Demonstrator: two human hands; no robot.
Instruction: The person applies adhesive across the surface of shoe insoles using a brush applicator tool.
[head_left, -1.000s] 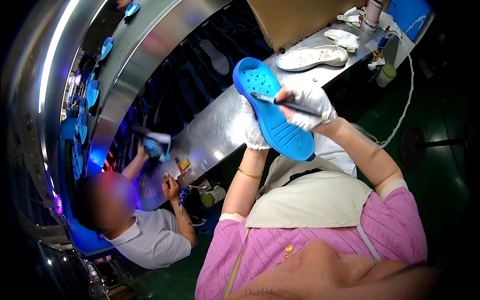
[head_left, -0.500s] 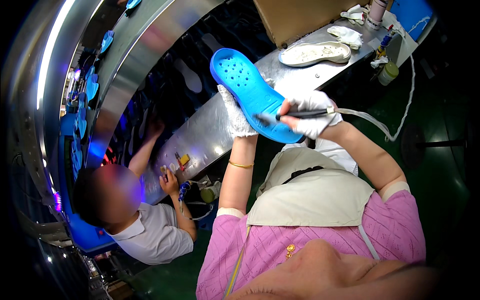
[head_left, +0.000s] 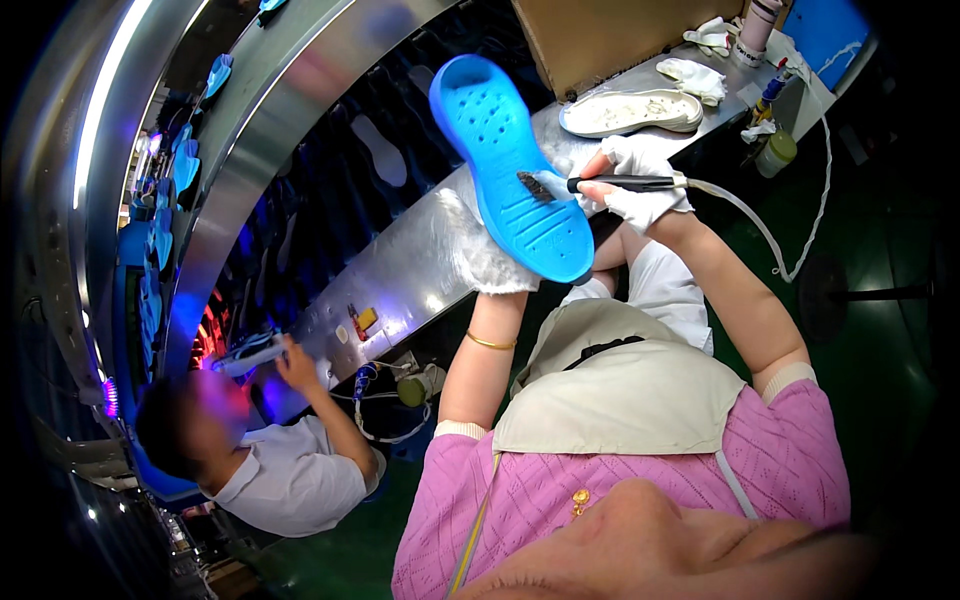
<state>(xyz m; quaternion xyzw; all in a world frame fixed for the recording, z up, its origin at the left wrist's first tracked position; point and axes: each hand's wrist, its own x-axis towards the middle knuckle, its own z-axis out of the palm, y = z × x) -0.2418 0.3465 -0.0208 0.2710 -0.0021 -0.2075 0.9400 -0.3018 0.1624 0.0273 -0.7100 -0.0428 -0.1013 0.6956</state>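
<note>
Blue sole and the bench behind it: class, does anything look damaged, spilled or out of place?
The blue sole shows no clear damage; its holes look deliberate. On the bench, a white cloth or glove lies crumpled, slightly untidy.

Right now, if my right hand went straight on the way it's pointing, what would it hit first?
Probably the blue shoe sole: your right hand points left, and the brush it holds overlaps the sole. Whether it touches is hard to tell.
</note>
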